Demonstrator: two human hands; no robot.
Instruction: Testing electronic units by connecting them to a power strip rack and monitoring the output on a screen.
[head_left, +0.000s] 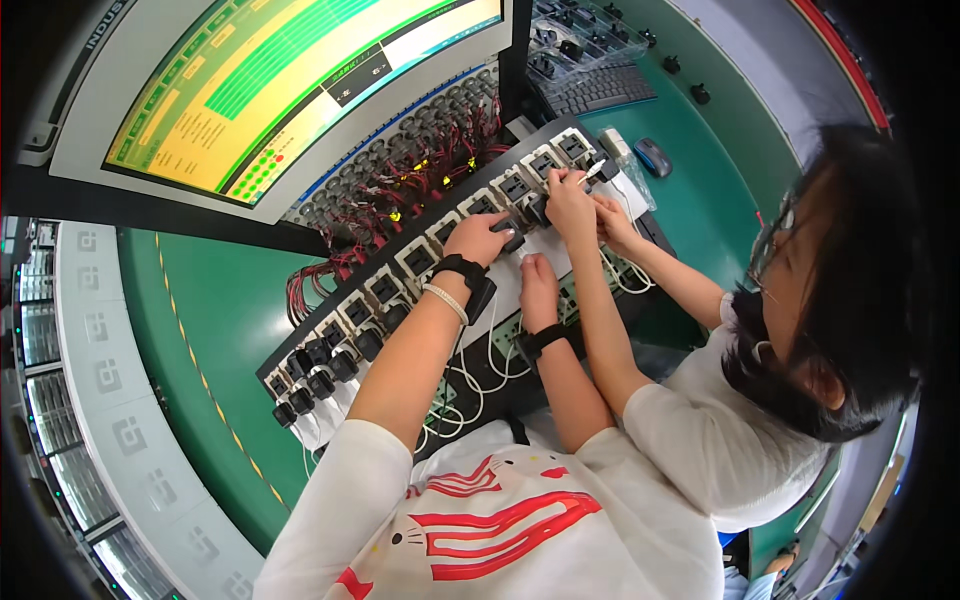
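My left hand (474, 240), a dark band and a pale bracelet on its wrist, is closed on a black power adapter (513, 236) at the middle of a long socket panel (418, 260). Just below it, the fingers of my right hand (539, 287) pinch the end of a white cable (524, 254) against the adapter's near side. Whether the cable's plug is seated in the adapter cannot be made out. More black adapters (318, 382) sit in the sockets toward the panel's left end, with white cables hanging from several.
At my right a co-worker's hands (572, 208) handle a white cable at the panel's right end. Behind the panel are bundled red wires (400, 190) and a large monitor (300, 90). A keyboard (603, 90) and a mouse (653, 157) lie far right on the green table (715, 180).
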